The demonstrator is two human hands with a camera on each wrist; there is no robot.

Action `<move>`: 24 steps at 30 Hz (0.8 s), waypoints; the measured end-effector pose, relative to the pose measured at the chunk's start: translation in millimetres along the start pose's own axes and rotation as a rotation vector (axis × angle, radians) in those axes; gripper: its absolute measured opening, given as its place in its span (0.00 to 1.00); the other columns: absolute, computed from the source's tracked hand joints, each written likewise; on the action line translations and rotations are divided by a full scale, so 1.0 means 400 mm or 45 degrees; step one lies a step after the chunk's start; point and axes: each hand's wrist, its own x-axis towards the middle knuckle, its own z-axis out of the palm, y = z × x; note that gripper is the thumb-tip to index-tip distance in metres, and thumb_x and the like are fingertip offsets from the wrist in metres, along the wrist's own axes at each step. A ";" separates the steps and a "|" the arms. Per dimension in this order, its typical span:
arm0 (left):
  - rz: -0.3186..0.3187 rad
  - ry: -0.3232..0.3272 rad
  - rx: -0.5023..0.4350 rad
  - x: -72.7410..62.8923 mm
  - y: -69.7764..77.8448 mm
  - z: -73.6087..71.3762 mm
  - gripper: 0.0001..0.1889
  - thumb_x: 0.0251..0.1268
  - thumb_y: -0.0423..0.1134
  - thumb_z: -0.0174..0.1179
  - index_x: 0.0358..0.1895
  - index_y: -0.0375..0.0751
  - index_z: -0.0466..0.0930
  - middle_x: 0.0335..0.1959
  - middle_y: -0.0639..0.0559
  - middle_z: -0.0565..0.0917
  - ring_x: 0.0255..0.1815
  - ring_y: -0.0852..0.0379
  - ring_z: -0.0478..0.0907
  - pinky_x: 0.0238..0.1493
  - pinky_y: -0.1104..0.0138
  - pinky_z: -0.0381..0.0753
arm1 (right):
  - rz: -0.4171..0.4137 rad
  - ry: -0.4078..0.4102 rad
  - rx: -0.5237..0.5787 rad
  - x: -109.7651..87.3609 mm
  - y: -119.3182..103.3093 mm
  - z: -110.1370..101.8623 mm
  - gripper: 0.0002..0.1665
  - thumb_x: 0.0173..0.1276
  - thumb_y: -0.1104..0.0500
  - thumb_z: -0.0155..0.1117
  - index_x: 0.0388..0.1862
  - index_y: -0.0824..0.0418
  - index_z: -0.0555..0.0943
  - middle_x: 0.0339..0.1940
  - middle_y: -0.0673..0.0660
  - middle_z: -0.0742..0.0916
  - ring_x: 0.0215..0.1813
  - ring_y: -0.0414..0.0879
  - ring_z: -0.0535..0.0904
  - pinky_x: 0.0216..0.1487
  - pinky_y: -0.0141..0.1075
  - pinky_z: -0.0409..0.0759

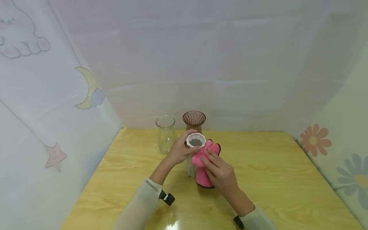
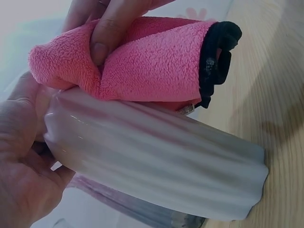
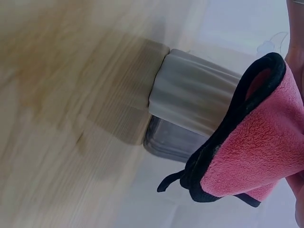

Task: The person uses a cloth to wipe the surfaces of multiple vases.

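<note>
In the head view, the white vase is gripped near its rim by the left hand; at its right, the pink cloth is gripped by the right hand. In the left wrist view, the cloth is pressed against the vase's upper part. In the right wrist view, the vase's lower part is seen beyond the cloth.

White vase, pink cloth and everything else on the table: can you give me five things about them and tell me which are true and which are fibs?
1. The left grip holds the white vase near its rim. True.
2. The cloth is blue all over. False: it is pink with a dark edge.
3. In the head view, the clear glass vase stands left of the brownish-pink vase. True.
4. The right grip is holding nothing. False: it holds the cloth.
5. The tabletop has a wood-grain look. True.
</note>
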 end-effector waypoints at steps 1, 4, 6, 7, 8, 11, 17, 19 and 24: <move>-0.004 0.003 0.001 -0.001 0.001 -0.002 0.36 0.62 0.42 0.73 0.72 0.42 0.66 0.55 0.42 0.81 0.50 0.50 0.80 0.47 0.60 0.82 | -0.003 -0.005 0.000 0.002 -0.002 0.000 0.19 0.81 0.53 0.54 0.52 0.63 0.88 0.52 0.63 0.89 0.53 0.60 0.87 0.55 0.45 0.82; -0.024 0.015 0.012 -0.007 0.002 -0.011 0.35 0.63 0.43 0.72 0.72 0.44 0.67 0.53 0.43 0.82 0.49 0.52 0.80 0.45 0.61 0.82 | -0.015 -0.016 -0.005 0.008 -0.008 0.000 0.19 0.82 0.53 0.54 0.52 0.63 0.88 0.53 0.63 0.89 0.53 0.60 0.87 0.55 0.45 0.82; -0.044 0.013 0.016 -0.013 0.003 -0.018 0.35 0.63 0.45 0.72 0.71 0.47 0.68 0.53 0.44 0.82 0.48 0.52 0.80 0.44 0.62 0.82 | -0.013 -0.035 -0.003 0.010 -0.014 0.002 0.20 0.82 0.53 0.53 0.52 0.62 0.88 0.53 0.63 0.89 0.53 0.60 0.86 0.55 0.45 0.82; -0.050 0.011 0.015 -0.016 0.003 -0.022 0.35 0.63 0.46 0.72 0.71 0.48 0.68 0.53 0.44 0.82 0.48 0.53 0.80 0.44 0.62 0.82 | -0.010 -0.045 0.000 0.011 -0.018 0.003 0.20 0.82 0.53 0.53 0.52 0.62 0.88 0.53 0.64 0.88 0.54 0.61 0.86 0.55 0.45 0.82; -0.056 0.011 0.020 -0.020 0.003 -0.026 0.35 0.63 0.47 0.72 0.71 0.48 0.69 0.53 0.44 0.83 0.48 0.53 0.81 0.43 0.62 0.82 | -0.004 -0.058 0.004 0.012 -0.022 0.004 0.20 0.82 0.53 0.53 0.51 0.62 0.89 0.53 0.64 0.88 0.54 0.61 0.86 0.55 0.45 0.83; -0.065 0.008 0.029 -0.032 0.004 -0.039 0.35 0.62 0.48 0.72 0.71 0.48 0.69 0.52 0.45 0.83 0.47 0.53 0.81 0.44 0.61 0.82 | 0.011 -0.099 0.009 0.014 -0.034 0.008 0.21 0.82 0.52 0.52 0.51 0.62 0.89 0.53 0.64 0.88 0.55 0.61 0.86 0.55 0.46 0.83; -0.032 -0.015 0.030 -0.043 0.002 -0.052 0.36 0.62 0.51 0.72 0.71 0.45 0.69 0.53 0.44 0.83 0.49 0.52 0.81 0.47 0.59 0.82 | 0.019 -0.145 0.017 0.012 -0.052 0.009 0.21 0.82 0.53 0.51 0.52 0.63 0.88 0.52 0.65 0.88 0.53 0.60 0.87 0.49 0.48 0.85; -0.031 -0.036 0.024 -0.044 0.001 -0.053 0.37 0.63 0.53 0.71 0.71 0.45 0.68 0.54 0.43 0.83 0.49 0.52 0.81 0.46 0.60 0.83 | 0.028 -0.152 0.021 0.008 -0.056 0.007 0.22 0.82 0.53 0.50 0.51 0.64 0.88 0.51 0.65 0.89 0.52 0.60 0.87 0.47 0.47 0.85; -0.034 -0.064 -0.005 -0.046 -0.001 -0.058 0.36 0.64 0.51 0.70 0.72 0.44 0.67 0.53 0.42 0.82 0.45 0.54 0.81 0.42 0.63 0.83 | 0.018 -0.179 0.006 -0.011 -0.062 0.005 0.25 0.83 0.52 0.47 0.49 0.63 0.89 0.49 0.65 0.89 0.49 0.59 0.88 0.44 0.47 0.86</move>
